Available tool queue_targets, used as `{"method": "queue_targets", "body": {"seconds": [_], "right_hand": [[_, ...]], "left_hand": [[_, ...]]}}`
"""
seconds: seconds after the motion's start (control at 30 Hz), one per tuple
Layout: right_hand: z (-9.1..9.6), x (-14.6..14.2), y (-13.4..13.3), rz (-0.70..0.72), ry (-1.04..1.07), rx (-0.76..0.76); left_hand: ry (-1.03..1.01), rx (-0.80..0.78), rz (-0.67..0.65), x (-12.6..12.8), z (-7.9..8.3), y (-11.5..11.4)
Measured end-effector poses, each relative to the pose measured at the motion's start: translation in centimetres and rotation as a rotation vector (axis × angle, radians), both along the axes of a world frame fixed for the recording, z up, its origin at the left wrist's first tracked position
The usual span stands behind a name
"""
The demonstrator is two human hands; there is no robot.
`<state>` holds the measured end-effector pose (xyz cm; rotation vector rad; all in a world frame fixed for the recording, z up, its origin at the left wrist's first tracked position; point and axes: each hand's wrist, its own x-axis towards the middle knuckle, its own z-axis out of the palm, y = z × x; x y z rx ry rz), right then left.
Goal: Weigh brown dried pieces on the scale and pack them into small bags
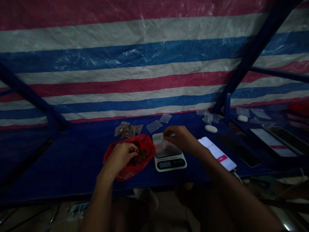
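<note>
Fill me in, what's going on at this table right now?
A person's left hand is down inside a red plastic bag of brown pieces. The right hand pinches the top of a small clear bag over a digital scale. Behind them lie small filled clear bags, and a lit phone sits to the right.

Blue-covered table (pixel 60 170), digital kitchen scale (pixel 170 164), red plastic bag (pixel 147 149), small zip bags (pixel 125 130), lit smartphone (pixel 217 153)
</note>
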<state>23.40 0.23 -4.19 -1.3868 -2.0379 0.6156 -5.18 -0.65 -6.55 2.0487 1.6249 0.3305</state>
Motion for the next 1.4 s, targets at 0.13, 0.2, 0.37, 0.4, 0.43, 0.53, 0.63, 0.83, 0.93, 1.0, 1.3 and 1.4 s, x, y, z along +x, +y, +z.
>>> {"method": "queue_targets", "body": {"seconds": [0.13,0.2,0.37,0.4,0.43,0.53,0.63,0.83,0.93,1.0,1.3,1.4], "right_hand": [[-0.4,0.2,0.0,0.017,0.013,0.015],[-0.4,0.0,0.1,0.029,0.054,0.018],[-1.2,-3.7,-0.2,0.159,0.098,0.057],[-1.5,-4.9,-0.3,0.200,0.064,0.060],[-1.9,-6.2,-0.4,0.268,0.013,0.062],[-2.9,-9.3,-0.7,0.402,-0.149,0.028],[-3.1,-10.6,-0.7,0.424,-0.229,0.006],[-1.5,-6.5,-0.6,0.327,-0.071,0.110],[-0.8,-2.5,-1.2,0.152,0.027,-0.001],[-0.8,-1.0,-1.7,0.070,0.126,-0.066],[-2.7,-7.5,-2.2,0.330,0.110,0.059],[-1.7,-4.7,-2.7,0.194,0.096,0.079]], "left_hand": [[-0.022,0.019,-0.014,0.4,-0.2,0.1],[-0.032,0.008,-0.003,0.6,-0.1,0.2],[0.032,-0.038,0.001,0.9,0.5,0.1],[0.056,-0.039,-0.006,0.9,0.6,0.0],[0.079,-0.037,-0.007,0.8,0.7,0.0],[0.125,-0.031,0.012,0.7,0.6,-0.2],[0.129,-0.040,0.025,0.4,0.4,-0.3],[0.119,-0.010,0.017,-0.1,-0.1,-0.3],[0.103,0.011,-0.003,-0.3,-0.7,-0.1],[0.096,0.021,-0.026,-0.3,-1.0,0.1],[0.145,0.023,-0.034,0.3,-1.0,0.0],[0.181,0.099,-0.045,0.4,-1.1,-0.1]]}}
